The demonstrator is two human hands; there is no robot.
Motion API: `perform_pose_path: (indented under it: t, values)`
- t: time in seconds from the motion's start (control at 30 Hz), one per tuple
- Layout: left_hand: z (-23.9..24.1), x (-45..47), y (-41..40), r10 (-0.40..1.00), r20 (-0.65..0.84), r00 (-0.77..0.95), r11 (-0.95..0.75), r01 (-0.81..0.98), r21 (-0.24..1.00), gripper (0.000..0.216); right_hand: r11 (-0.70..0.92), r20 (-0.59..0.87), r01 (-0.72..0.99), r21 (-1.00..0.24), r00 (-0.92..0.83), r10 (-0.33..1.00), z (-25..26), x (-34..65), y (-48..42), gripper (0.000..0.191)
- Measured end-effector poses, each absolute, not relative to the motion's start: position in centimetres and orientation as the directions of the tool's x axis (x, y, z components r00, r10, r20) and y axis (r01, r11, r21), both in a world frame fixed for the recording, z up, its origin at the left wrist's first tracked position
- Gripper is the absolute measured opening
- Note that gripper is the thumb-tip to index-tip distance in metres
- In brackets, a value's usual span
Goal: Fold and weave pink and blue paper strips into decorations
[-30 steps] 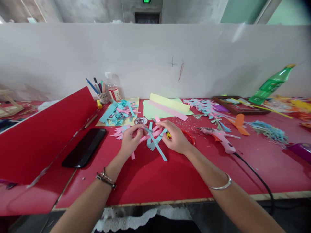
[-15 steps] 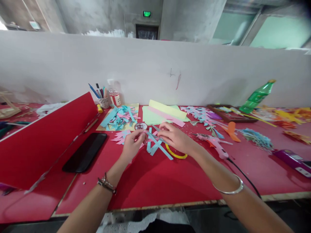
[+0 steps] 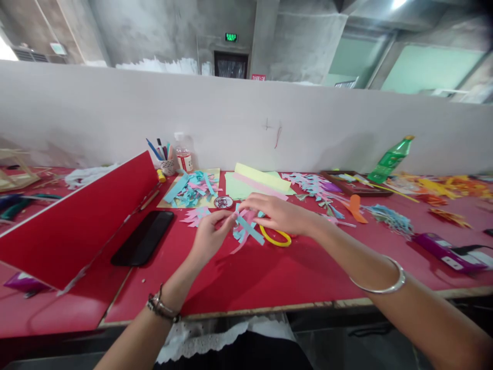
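My left hand point(image 3: 215, 231) pinches the upper end of a light-blue paper strip point(image 3: 250, 229) between thumb and forefinger. Close by on the right, my right hand point(image 3: 275, 210) has its fingers bent and brought together on a pink paper strip point(image 3: 248, 218); the fingertips partly cover it. A yellow loop handle point(image 3: 276, 242), seemingly of scissors, shows below the right palm. Any blades are hidden, and I cannot tell whether the palm holds that handle. More blue strips lie under the hands, and pink cut paper point(image 3: 194, 217) lies to the left of them.
Left of my hands are a black phone point(image 3: 143, 239) and a standing red board point(image 3: 84, 221). Behind lie a heap of blue and pink scraps point(image 3: 192, 186) and coloured sheets point(image 3: 265, 177). On the right are an orange paper piece point(image 3: 357, 209), a purple power strip point(image 3: 447, 252) and a green bottle point(image 3: 391, 160).
My right fingers have moved in over the strips and now touch a pink one. The grey blades seen by them are out of sight. The view has tilted up slightly.
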State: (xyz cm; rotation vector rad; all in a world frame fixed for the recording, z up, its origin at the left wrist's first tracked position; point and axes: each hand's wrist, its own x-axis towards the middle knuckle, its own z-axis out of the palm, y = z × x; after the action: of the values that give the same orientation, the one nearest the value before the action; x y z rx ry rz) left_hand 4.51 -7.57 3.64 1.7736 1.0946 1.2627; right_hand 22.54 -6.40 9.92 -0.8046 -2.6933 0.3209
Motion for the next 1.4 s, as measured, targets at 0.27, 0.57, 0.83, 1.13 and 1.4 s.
perform_pose_path:
  t: [0.27, 0.57, 0.83, 1.13, 1.4]
  values:
    - [2.9, 5.3, -8.9, 0.907, 0.415, 0.069, -0.420, 0.123, 0.899, 0.025, 0.789, 0.408, 0.461, -0.407, -0.681, 0.609, 10.0, 21.7, -7.8, 0.011]
    - [2.7, 5.1, -9.8, 0.848, 0.527, 0.055, -0.528, 0.189, 0.828, 0.021, 0.640, 0.269, 0.443, -0.628, -0.648, 0.713, 9.9, 21.6, -8.4, 0.019]
    - [2.1, 4.9, -10.0, 0.788, 0.609, 0.089, -0.596, 0.355, 0.720, 0.022, 0.541, 0.273, 0.445, -0.714, -0.534, 0.800, 8.9, 21.4, -8.1, 0.020]
    - [2.8, 4.4, -10.0, 0.803, 0.573, 0.164, -0.577, 0.451, 0.680, 0.026, 0.562, 0.353, 0.445, -0.697, -0.468, 0.810, 9.2, 21.5, -8.4, 0.017]
    - [4.1, 4.0, -10.5, 0.775, 0.593, 0.217, -0.611, 0.495, 0.617, 0.025, 0.597, 0.421, 0.514, -0.616, -0.425, 0.801, 9.9, 20.9, -9.6, 0.016]
